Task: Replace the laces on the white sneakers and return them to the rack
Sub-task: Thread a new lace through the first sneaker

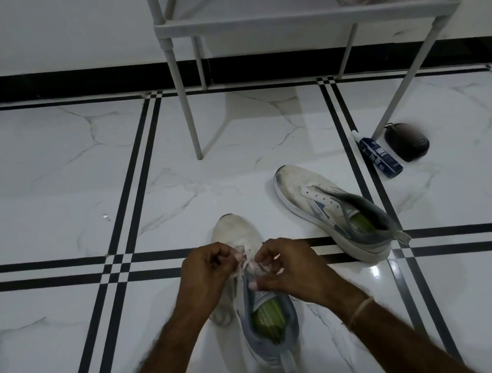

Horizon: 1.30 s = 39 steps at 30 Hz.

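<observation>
right at the person's feet a white sneaker (234,230) with a grey collar and a green insole stands on the marble floor (47,190), its toe pointing away toward the wall. both hands are bunched over its middle, close together. the left hand (206,272) has its fingers curled in and pinches a pale lace (249,265) at the fingertips. the right hand (285,268) is curled much the same, thumb and forefinger nipping the same lace from the other side, its lower fingers down against the shoe's tongue. a thin thread band (360,308) circles the right wrist. a little farther out and to the right, the second sneaker (302,190) lies on the floor well apart from the first, toe aimed away and leftward, its opening turned toward the person. beyond it a blue tube (379,155) lies just beside a dark rounded object (407,141), both near one leg of the rack. the grey rack (277,18) stands against the wall at the back, something pale and crumpled on its lowest shelf.
</observation>
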Available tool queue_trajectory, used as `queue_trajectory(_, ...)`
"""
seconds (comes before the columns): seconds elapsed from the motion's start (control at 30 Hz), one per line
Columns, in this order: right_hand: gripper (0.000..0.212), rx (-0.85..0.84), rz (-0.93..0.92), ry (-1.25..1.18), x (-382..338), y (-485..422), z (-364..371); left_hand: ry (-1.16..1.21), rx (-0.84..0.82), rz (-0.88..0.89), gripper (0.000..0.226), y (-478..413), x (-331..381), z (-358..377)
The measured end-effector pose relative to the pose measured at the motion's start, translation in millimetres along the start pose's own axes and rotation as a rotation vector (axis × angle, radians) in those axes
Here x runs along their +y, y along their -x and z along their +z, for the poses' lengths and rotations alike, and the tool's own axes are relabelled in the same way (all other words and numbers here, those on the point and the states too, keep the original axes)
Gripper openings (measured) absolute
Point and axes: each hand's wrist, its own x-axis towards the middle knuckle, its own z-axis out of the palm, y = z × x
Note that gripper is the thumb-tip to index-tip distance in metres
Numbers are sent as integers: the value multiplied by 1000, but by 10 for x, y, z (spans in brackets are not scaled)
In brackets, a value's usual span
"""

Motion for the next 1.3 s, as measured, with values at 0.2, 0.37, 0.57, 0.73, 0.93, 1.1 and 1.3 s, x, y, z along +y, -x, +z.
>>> queue_trajectory(0.2, 13, 107, 25, -30, 75, -4, 43, -63, -47, 2, 7, 64, -71, 86)
queue_trajectory(0.37, 16, 79, 100, -149, 168, 16, 78, -140, -51, -8, 18, 89, -48, 145)
queue_trajectory(0.57, 15, 135, 153, -193, 275, 41, 149, -255, -121, 75, 15, 55, 32, 151)
queue_trajectory(0.73, 14, 177, 160, -210, 273, 77, 184, -423, -225, 154, 11, -22, 117, 87)
queue_trajectory(0.93, 14, 181, 179, -203, 270, 90, 202, -588, -328, 228, 5, -138, 190, 102)
queue_trajectory(1.1, 14, 177, 190, -204, 259, 111, 199, -658, -405, 184, 14, -192, 261, 122)
queue_trajectory(1.3, 13, 157, 178, -218, 236, 125, 192, -619, -373, 190, 10, -157, 215, 186)
